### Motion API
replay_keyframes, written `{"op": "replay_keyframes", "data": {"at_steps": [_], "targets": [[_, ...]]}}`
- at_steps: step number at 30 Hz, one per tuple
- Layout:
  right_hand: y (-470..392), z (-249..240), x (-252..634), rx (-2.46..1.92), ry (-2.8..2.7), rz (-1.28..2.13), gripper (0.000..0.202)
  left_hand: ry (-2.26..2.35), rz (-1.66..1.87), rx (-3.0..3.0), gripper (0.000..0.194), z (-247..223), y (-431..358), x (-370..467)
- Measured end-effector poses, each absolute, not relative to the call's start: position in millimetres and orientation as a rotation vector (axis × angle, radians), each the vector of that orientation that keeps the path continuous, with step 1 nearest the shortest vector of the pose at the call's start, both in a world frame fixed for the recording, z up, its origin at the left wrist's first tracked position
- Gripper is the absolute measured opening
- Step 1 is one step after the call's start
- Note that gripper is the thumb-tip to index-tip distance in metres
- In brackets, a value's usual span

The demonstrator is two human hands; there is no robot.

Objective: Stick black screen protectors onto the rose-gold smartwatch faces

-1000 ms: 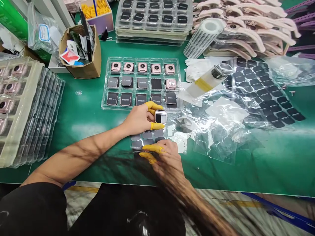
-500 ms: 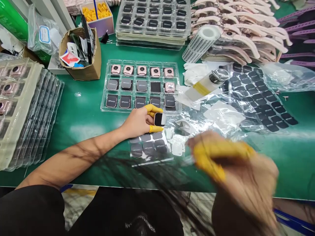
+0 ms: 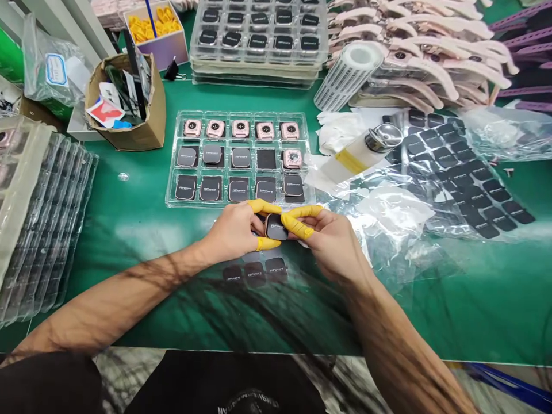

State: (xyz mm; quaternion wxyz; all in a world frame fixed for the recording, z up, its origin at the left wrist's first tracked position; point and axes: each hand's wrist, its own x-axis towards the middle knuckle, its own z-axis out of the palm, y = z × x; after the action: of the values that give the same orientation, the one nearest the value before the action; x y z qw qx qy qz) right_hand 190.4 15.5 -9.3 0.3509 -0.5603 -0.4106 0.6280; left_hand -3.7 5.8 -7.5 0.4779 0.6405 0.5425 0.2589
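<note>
A square watch case [image 3: 268, 225] sits in the grip of my left hand [image 3: 233, 231], pinched between yellow-cotted fingers. Over its face lies a black screen film [image 3: 276, 229] printed HiFuture. My right hand [image 3: 330, 233], also in yellow finger cots, pinches the film at its right edge; the fingertips partly hide that edge. Just below the hands is a clear sheet of dark printed films [image 3: 255, 274]. Beyond them, a clear compartment tray [image 3: 171, 192] carries watch cases, some with pink backs up and others showing dark faces.
Stacked trays stand at left [image 3: 64, 230] and at the back [image 3: 259, 69]. A cardboard box [image 3: 142, 129] of odds and ends is at back left. To the right are a pump bottle [image 3: 351, 155], plastic wrapping, a film sheet [image 3: 470, 172], a white roll [image 3: 347, 80] and pink straps [image 3: 414, 34].
My right hand has come in from the lower right to the watch case. The case's face, glossy and bare before, now has the printed black film over it. My left hand keeps its hold.
</note>
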Motion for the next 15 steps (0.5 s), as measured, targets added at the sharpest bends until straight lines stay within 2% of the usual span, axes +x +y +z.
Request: {"op": "replay_keyframes", "data": {"at_steps": [11, 15], "targets": [[15.9, -8.7, 188.7, -1.493, -1.082, 1.588, 0.049, 1.359, 0.639, 1.609, 0.045, -10.4, 5.6, -3.5], [15.8, -6.6, 188.9, -1.516, -1.089, 1.591, 0.048, 1.324, 0.695, 1.602, 0.053, -11.2, 4.2, -3.0]]}}
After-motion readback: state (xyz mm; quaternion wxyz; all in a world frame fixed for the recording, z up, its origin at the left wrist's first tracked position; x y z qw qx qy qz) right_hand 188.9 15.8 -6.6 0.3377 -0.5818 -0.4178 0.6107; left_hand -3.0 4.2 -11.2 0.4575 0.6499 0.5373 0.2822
